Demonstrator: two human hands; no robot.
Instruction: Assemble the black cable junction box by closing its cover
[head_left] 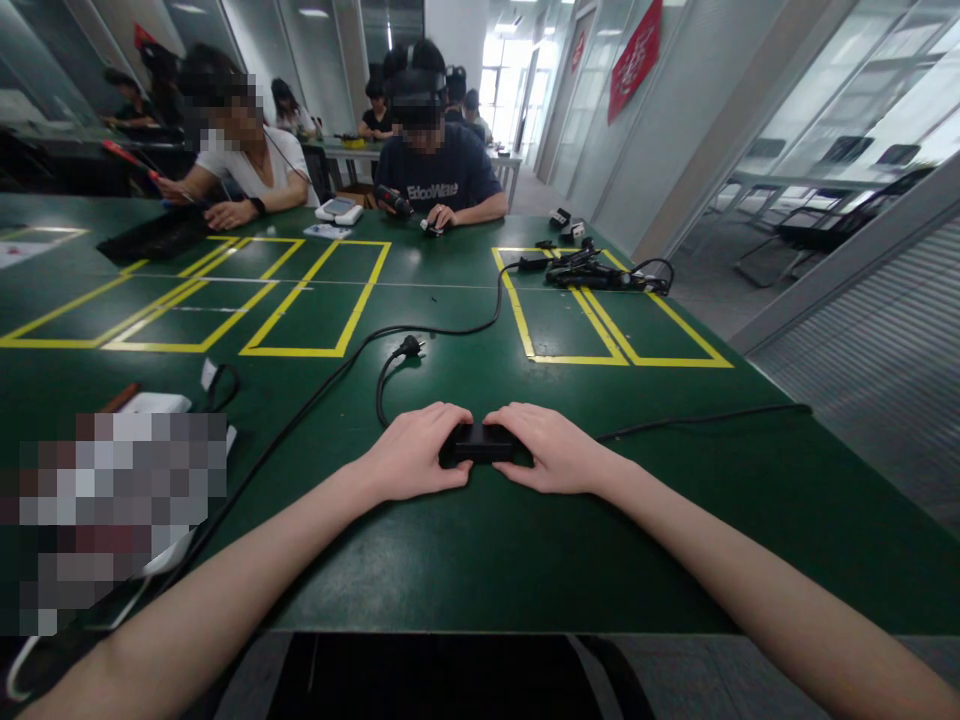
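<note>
A small black power adapter (pixel 480 441) lies on the green table (pixel 465 560) in front of me. My left hand (pixel 417 452) grips its left end with curled fingers. My right hand (pixel 549 449) closes over its right end. A black cable with a plug (pixel 409 348) loops off behind the adapter, and another cable (pixel 705 420) runs away to the right.
Yellow tape rectangles (pixel 300 300) mark the table's middle. A pile of black adapters and cables (pixel 592 272) sits at the far right. White items and a blurred patch (pixel 120 500) lie at my left. Two people sit across the table, working with their hands.
</note>
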